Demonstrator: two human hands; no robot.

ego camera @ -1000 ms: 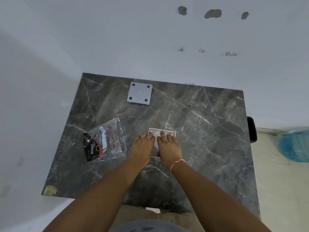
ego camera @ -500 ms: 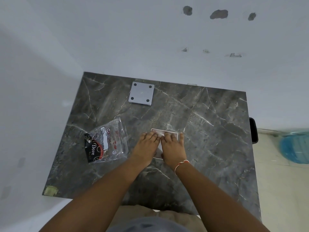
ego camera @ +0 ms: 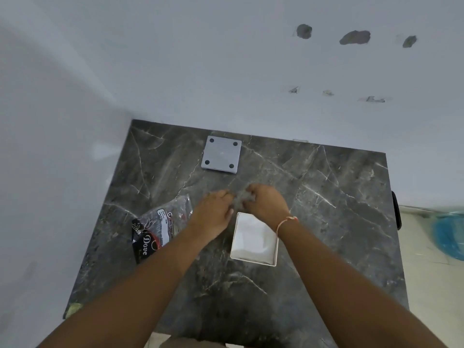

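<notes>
A small grey piece (ego camera: 244, 197), blurred, hangs just above the bench (ego camera: 326, 197), beyond the open white box (ego camera: 252, 241). The right grip (ego camera: 266, 204) curls round it. The left grip (ego camera: 213, 212) meets it, but I cannot tell its hold. This is likely unpacking. Next, the piece needs setting down clear of the box.

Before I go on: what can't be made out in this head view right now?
Head view throughout.
1. Grey item between left hand and right hand: a motion-blurred smear; neither grip is readable.
2. White box: far corner hidden under the right wrist.
3. Blue object: blurred, cut off by the right edge.
4. Plastic bag: print too small beyond "Dove".
5. Black object: mostly hidden behind the table edge.
</notes>
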